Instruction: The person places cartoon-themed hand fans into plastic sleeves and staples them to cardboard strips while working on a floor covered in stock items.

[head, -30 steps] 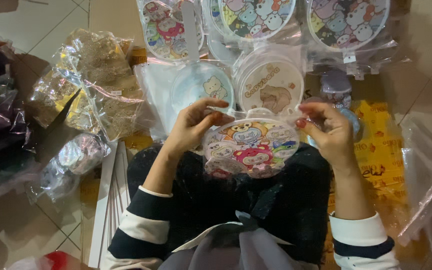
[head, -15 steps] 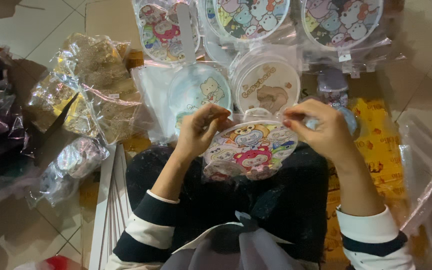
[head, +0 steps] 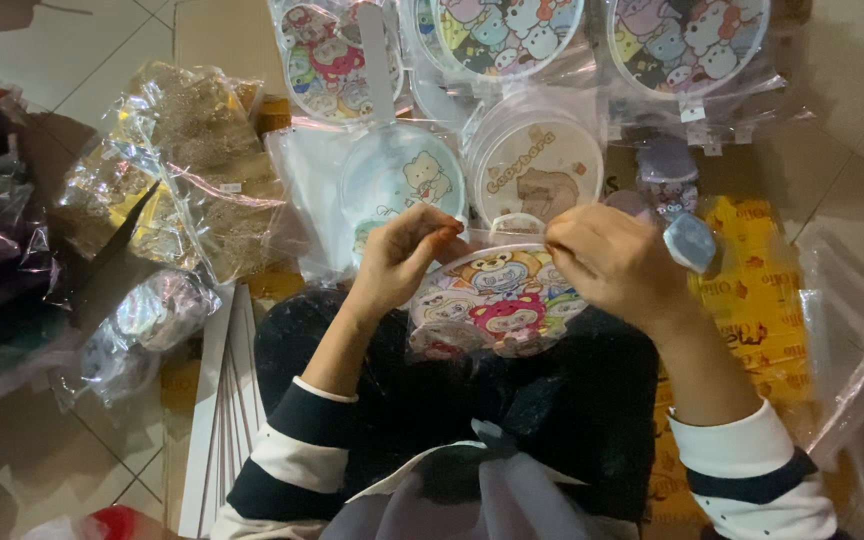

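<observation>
Both your hands pinch the top edge of a round cartoon-print fan on your lap.

At the centre of the frame, your left hand (head: 397, 262) and right hand (head: 614, 262) are each closed on the fan (head: 492, 300) in its clear sleeve; it lies between them, flat face up, tab end pointing away from you. Both hands sit equally near. Further up the frame, more packaged fans (head: 537, 170) lie on the floor (head: 72, 40), with crinkled plastic bags (head: 192, 160) at upper left.
</observation>
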